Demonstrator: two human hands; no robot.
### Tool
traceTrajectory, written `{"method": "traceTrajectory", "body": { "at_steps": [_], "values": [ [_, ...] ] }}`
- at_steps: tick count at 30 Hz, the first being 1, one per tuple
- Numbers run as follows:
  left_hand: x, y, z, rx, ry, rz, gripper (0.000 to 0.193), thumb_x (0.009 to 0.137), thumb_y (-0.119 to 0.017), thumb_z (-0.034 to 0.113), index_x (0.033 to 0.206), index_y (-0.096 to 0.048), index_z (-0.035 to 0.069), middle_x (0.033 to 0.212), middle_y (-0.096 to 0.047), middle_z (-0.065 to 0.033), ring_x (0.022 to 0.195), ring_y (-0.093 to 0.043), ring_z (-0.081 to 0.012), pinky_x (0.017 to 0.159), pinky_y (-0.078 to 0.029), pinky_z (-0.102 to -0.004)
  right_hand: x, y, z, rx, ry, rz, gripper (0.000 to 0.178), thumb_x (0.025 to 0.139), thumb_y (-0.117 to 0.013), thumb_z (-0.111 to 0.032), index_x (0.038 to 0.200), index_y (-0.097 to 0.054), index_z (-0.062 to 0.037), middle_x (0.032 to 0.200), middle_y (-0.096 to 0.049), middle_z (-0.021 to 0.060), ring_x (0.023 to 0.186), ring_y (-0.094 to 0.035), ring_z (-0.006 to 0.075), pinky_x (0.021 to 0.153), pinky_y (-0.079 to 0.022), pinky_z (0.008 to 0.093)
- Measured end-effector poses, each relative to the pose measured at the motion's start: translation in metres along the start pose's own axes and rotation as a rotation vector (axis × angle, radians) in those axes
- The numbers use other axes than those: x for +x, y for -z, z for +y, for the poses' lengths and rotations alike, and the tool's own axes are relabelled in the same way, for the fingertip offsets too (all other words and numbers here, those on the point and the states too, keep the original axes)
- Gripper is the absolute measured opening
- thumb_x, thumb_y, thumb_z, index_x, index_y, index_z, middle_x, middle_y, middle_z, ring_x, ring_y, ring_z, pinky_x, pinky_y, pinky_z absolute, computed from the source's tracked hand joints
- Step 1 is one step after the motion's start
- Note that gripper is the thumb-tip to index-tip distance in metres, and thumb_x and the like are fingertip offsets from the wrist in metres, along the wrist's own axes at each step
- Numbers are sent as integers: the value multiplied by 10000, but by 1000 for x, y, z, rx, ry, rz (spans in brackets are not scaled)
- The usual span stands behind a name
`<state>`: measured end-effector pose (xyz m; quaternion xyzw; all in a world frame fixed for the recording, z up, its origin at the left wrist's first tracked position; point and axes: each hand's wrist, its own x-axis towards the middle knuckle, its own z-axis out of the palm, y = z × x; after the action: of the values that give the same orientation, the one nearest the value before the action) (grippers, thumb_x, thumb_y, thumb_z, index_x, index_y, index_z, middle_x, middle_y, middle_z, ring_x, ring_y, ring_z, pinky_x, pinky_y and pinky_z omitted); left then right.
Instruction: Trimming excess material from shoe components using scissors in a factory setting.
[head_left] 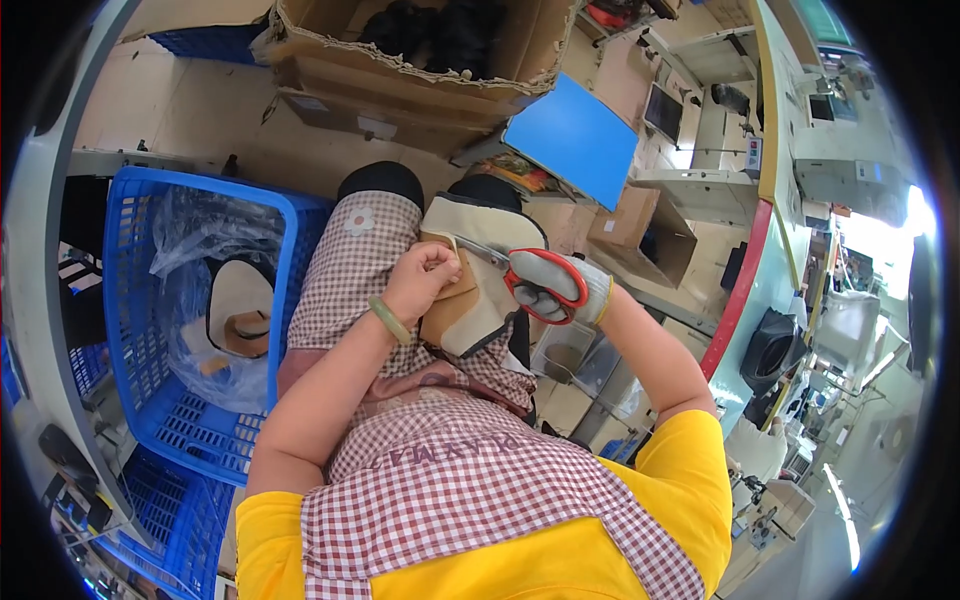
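Note:
Across my lap lies a cream-and-tan sewn piece (pixel 483 301) with dark edging; its exact kind is unclear. My left hand (pixel 424 278) is closed in a pinch at the tan part near its upper left edge, a green bangle (pixel 390 320) on the wrist. My right hand (pixel 590 290), in a whitish-grey work glove, grips red-handled scissors (pixel 548 287). Their metal blades point left over the piece, the tips close to my left fingertips. Whether the blades touch the material is hard to tell.
At my left stands a blue plastic basket (pixel 195 440) holding clear plastic and a similar cream piece (pixel 238 305). Ahead is a large cardboard box (pixel 420 110) with black items. A blue board (pixel 575 140) and a smaller carton (pixel 643 235) are to its right. A red-edged worktable (pixel 738 290) runs along my right.

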<state>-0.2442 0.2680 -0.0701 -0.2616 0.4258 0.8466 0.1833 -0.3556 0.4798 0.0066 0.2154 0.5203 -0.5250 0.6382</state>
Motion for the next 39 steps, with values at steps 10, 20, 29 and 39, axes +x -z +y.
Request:
{"method": "traceTrajectory", "body": {
  "at_steps": [10, 20, 29, 39],
  "values": [
    [2, 8, 5, 242, -93, -112, 83, 821, -633, 85, 796, -595, 15, 1054, -472, -50, 855, -540, -109, 772, -457, -230, 4, -8, -33, -200, -86, 35, 374, 847, -640, -449, 914, -604, -83, 719, -604, 5, 511, -508, 48, 440, -412, 172],
    [-21, -18, 24, 429, -205, -427, 72, 834, -628, 86, 832, -567, 46, 1137, -406, -45, 1011, -449, -130, 839, -421, -250, -46, -2, 18, 122, -18, 1, 351, 856, -637, -428, 1005, -557, -120, 704, -601, 30, 458, -496, 73, 380, -373, 184],
    [-12, -8, 16, 495, -216, -503, 68, 832, -616, 98, 825, -567, 51, 1178, -393, -68, 1000, -451, -124, 813, -433, -240, -24, -21, 39, 178, 86, 31, 359, 908, -521, -469, 968, -521, -115, 661, -544, 32, 407, -422, 84, 337, -304, 199],
    [-12, -1, 12, 468, -231, -530, 98, 855, -631, 137, 843, -596, 46, 1244, -411, -97, 1160, -446, -178, 963, -385, -298, -19, -52, 33, 178, 66, 137, 366, 899, -515, -485, 833, -487, -126, 621, -496, -11, 416, -409, 68, 351, -317, 211]
  ]
}}
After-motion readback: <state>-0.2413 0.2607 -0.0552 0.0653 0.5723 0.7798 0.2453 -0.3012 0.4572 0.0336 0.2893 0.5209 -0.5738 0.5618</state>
